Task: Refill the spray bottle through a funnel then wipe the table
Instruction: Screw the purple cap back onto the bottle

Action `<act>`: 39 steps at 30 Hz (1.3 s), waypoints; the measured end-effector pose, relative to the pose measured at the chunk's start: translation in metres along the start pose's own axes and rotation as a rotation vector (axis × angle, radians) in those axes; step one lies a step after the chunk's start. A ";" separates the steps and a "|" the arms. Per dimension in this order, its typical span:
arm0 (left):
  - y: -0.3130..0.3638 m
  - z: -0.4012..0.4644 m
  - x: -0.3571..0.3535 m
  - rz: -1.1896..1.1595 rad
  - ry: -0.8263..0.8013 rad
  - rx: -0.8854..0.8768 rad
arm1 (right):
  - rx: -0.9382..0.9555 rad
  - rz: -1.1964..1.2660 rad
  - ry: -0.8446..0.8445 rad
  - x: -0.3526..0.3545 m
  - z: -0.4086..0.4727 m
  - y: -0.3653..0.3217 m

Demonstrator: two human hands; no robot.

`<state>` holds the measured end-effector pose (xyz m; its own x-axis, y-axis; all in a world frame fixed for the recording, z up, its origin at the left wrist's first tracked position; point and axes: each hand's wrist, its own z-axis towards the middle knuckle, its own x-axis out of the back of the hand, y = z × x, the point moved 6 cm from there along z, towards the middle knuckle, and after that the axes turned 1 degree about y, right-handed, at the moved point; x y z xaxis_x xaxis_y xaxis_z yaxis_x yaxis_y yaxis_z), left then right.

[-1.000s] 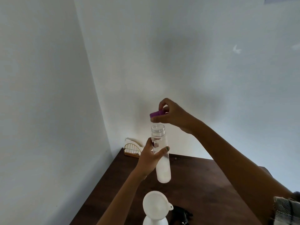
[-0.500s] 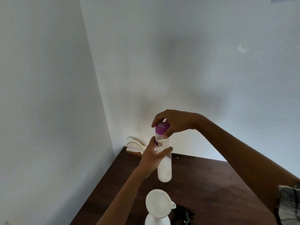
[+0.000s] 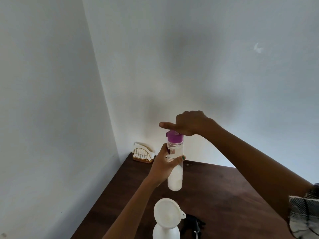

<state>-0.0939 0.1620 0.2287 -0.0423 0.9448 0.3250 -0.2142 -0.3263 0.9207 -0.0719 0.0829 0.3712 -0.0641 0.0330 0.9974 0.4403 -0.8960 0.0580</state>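
Bottle (image 3: 174, 163) upright, held clear above the desk (image 3: 224, 190), left hand (image 3: 164, 167) wrapped round its middle. Right hand (image 3: 189, 124) presses the purple cap (image 3: 174, 136) from directly above, forefinger extended. Funnel (image 3: 166, 215) sits in the white spray bottle (image 3: 165, 232) below, near the desk's front edge.

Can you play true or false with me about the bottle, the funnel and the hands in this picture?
1. The purple cap sits on the clear bottle. True.
2. The left hand holds the clear bottle up off the table. True.
3. The white funnel lies flat on the table. False: it stands in the neck of the white spray bottle.
4. The right hand holds a cloth. False: it rests on the purple cap.
5. A gold wire holder stands in the table's far corner. True.
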 end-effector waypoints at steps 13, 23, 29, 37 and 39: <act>-0.004 0.001 0.006 -0.037 0.027 0.002 | 0.207 0.174 0.125 0.013 0.000 -0.003; -0.007 -0.001 0.003 -0.047 0.020 0.007 | 0.010 -0.107 0.102 0.003 0.000 0.002; -0.009 0.001 0.003 -0.065 0.016 0.007 | 0.335 0.257 -0.195 -0.016 -0.007 -0.012; -0.015 -0.003 0.000 -0.100 -0.008 0.029 | 0.174 0.175 -0.011 -0.025 0.003 0.000; -0.012 -0.002 0.001 -0.092 -0.036 0.034 | 0.272 0.248 -0.057 -0.029 0.000 -0.005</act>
<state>-0.0936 0.1672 0.2171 0.0109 0.9692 0.2459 -0.1824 -0.2399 0.9535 -0.0720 0.0861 0.3415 0.1209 -0.1393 0.9828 0.6586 -0.7296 -0.1844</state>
